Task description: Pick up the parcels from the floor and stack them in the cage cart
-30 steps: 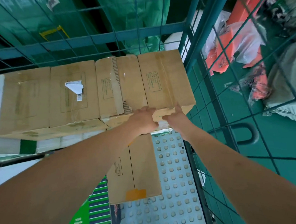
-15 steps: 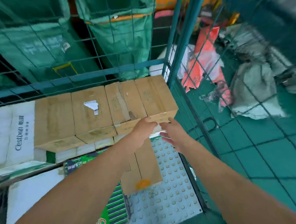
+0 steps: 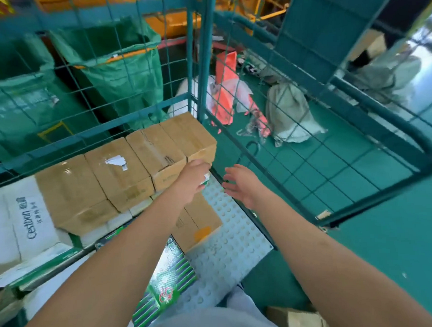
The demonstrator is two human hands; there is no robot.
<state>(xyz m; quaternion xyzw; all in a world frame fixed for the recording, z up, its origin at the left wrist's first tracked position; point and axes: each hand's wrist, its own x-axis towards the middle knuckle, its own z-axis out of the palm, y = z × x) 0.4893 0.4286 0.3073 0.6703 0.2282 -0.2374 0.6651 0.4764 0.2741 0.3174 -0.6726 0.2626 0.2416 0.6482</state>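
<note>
Inside the cart (image 3: 206,63), our left hand (image 3: 194,175) is touching the near end of the rightmost box (image 3: 188,136), fingers loosely bent, gripping nothing we can make out. Our right hand (image 3: 241,184) is hanging open just beside it, fingers spread, touching nothing. The box is sitting atop the stack, hard against the corner post.

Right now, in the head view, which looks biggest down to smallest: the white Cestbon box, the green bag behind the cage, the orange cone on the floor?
1. Green bag, though it stands farther off, so its true size is unsure.
2. White Cestbon box, partly cut off at the left edge.
3. Orange cone, clearly smallest.
</note>
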